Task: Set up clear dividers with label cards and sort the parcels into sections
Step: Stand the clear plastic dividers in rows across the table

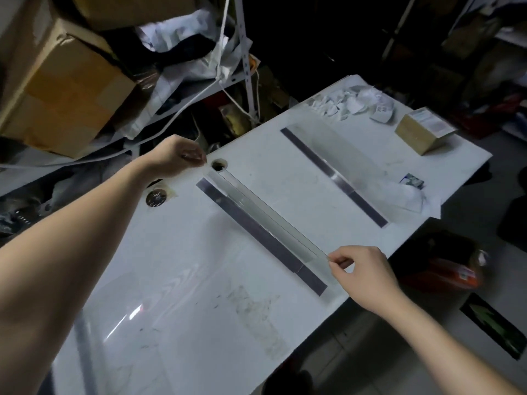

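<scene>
- looks like a cluttered stockroom / packing room
- big brown cardboard boxes (pixel 65 89) stacked up
- white plastic mailer bags (pixel 199 67) heaped behind the scuffed white counter (pixel 199 280)

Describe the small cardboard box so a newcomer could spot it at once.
Start at the white table. Go to its far right corner. The box sits there beside crumpled paper, and it is the only tan block, with a printed label on top.

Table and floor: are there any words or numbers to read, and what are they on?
No text is readable here.
Label on the small box: too blurred.
Marks on the white packet: too blurred.
Print on the little card: too small.
Black strip on the floor: a green arrow shape, no readable words.
</scene>
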### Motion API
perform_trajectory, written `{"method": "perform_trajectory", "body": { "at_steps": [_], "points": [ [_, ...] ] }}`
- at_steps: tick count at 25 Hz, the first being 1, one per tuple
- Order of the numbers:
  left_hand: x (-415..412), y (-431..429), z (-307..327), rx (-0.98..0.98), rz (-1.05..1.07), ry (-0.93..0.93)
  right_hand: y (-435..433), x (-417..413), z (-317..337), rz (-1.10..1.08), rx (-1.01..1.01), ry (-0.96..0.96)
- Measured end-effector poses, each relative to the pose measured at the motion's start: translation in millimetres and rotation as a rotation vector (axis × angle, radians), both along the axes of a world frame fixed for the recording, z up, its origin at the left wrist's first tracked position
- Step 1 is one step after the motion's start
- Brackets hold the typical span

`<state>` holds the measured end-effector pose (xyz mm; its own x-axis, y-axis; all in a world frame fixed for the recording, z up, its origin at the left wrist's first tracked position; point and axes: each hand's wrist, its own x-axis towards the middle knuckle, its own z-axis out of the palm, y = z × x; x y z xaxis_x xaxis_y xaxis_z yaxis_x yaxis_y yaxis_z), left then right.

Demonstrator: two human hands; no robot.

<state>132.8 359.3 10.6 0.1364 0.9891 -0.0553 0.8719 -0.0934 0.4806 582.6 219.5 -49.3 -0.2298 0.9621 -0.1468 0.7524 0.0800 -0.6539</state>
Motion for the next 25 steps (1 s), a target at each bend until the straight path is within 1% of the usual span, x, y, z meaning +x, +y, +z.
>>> {"method": "perform_trajectory", "body": {
  "at_steps": [9,14,20,25],
  "points": [
    [61.4,149.4,-28.6,0.006,-0.147,-0.036,91.2,44.7,-13.3,-0.206,0.009,-0.025],
    [86.5,204.7,-39.1,-0.016,-0.164,-0.043,127.1,56.4,-27.6,-0.234,0.023,-0.02],
    [90.0,236.6,-58.8,-0.075,-0.138,-0.058,146.0,63.8,-35.9,-0.232,-0.011,-0.005],
    [68.2,232.8,-67.4,-0.136,-0.154,-0.095,136.9,50.3,-34.8,-0.189,-0.028,0.01]
  ]
}}
